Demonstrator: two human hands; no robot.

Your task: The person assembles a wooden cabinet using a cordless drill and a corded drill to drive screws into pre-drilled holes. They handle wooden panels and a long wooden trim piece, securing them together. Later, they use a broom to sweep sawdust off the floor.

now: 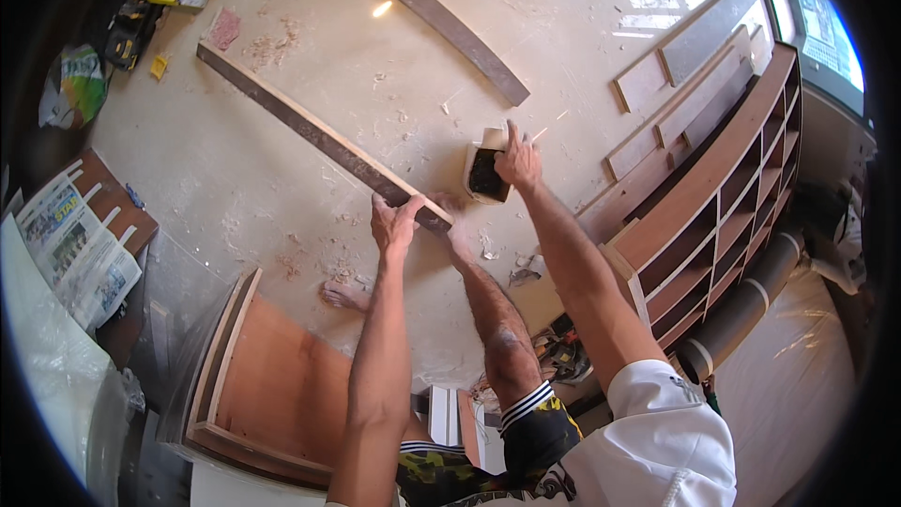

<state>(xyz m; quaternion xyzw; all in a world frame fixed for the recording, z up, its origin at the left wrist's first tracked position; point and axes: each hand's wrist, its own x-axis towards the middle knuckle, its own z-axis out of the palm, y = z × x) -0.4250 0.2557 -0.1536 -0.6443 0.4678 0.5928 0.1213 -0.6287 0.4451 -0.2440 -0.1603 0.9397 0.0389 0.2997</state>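
Note:
A long narrow wooden board, dark on its side with a pale edge, lies slantwise across the floor. My left hand is closed around its near end, beside my foot. Farther right stands a small open cardboard box with dark contents too small to make out. My right hand is at the box's right side, index finger stretched away from me and thumb toward the opening. Nothing shows in its grasp; the other fingers are partly hidden.
Another long board lies beyond. At right are stacked planks and a compartmented wooden cabinet frame. A wooden panel box stands near left. Wood shavings litter the floor; a black-and-yellow tool rests far left.

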